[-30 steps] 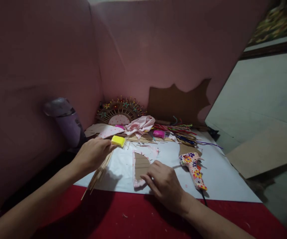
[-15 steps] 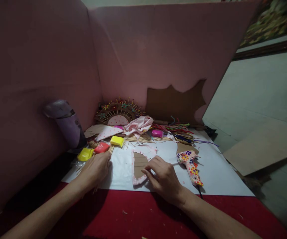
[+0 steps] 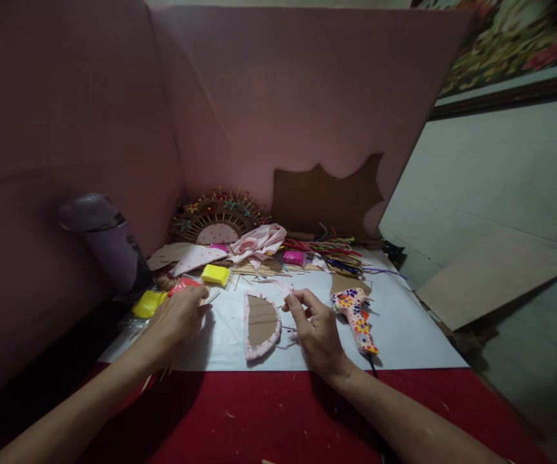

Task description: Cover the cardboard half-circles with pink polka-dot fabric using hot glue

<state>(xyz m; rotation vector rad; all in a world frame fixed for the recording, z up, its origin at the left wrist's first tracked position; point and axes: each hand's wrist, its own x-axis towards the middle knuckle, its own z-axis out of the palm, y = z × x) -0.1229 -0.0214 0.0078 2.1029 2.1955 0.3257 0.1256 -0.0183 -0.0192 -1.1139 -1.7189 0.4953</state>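
Note:
My left hand (image 3: 179, 319), fingers curled, is closed over thin wooden sticks (image 3: 214, 298) at the left of the white sheet. Some stick ends show below the wrist. Just beyond it lie a red packet (image 3: 184, 284) and a yellow packet (image 3: 149, 303). My right hand (image 3: 314, 332) is raised in a pinch over the sheet; a short thin bit seems to show at its fingertips, too small to name. Between the hands lies a half-round cardboard piece (image 3: 262, 320), edged with pink spotted fabric. A flower-patterned glue gun (image 3: 356, 319) rests right of my right hand.
Behind stand a stick-and-bead decorated half-round fan shape (image 3: 218, 219) and a jagged brown cardboard cutout (image 3: 324, 200). Crumpled pink cloth (image 3: 259, 245), a magenta packet (image 3: 294, 258) and scissors (image 3: 345, 264) lie along the back. A purple bottle (image 3: 109, 248) leans at left.
My right hand has lifted off the half-round piece and moved to its right, leaving its curved edge uncovered. My left hand has shifted slightly forward over the sticks. The view has turned right.

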